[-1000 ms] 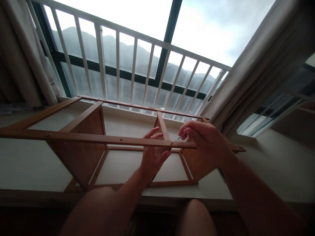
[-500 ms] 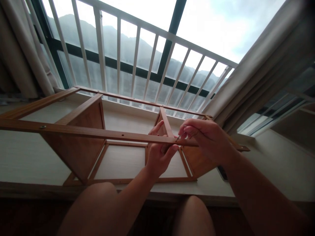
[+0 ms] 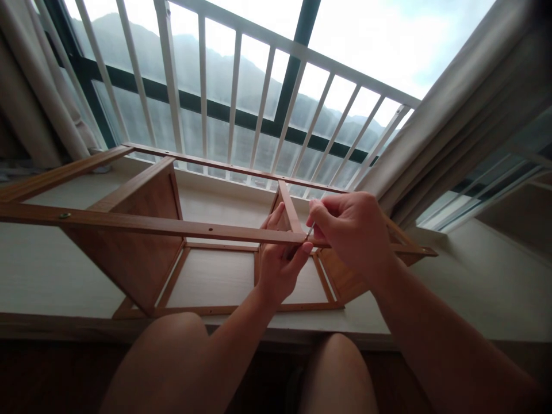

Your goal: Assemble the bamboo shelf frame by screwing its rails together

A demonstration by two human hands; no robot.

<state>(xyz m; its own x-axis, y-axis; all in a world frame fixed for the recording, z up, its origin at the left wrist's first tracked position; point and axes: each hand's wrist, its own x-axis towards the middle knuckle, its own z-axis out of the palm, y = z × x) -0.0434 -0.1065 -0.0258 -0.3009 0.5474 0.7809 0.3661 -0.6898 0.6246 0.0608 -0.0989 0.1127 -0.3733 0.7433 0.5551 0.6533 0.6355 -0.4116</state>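
Observation:
A brown wooden shelf frame (image 3: pixel 142 224) lies on its side across the white ledge, its long front rail (image 3: pixel 241 233) running left to right. My left hand (image 3: pixel 276 267) grips this rail from below where a cross panel (image 3: pixel 290 207) meets it, thumb in front and fingers behind. Pinched in my right hand (image 3: pixel 349 224) is a thin metal hex key (image 3: pixel 310 231); its tip meets the rail at the joint, just above my left thumb. My right fingers hide most of the key. Bolt holes show farther left along the rail.
White railing bars (image 3: pixel 235 86) and a window stand behind the frame. A beige curtain (image 3: pixel 448 98) hangs at right, another curtain (image 3: pixel 38 86) at left. My knees (image 3: pixel 340 368) are close to the edge of the white ledge (image 3: pixel 52 282).
My right hand has turned over at the joint, its back now higher and the hex key more upright. My left hand keeps its grip. The view has shifted slightly.

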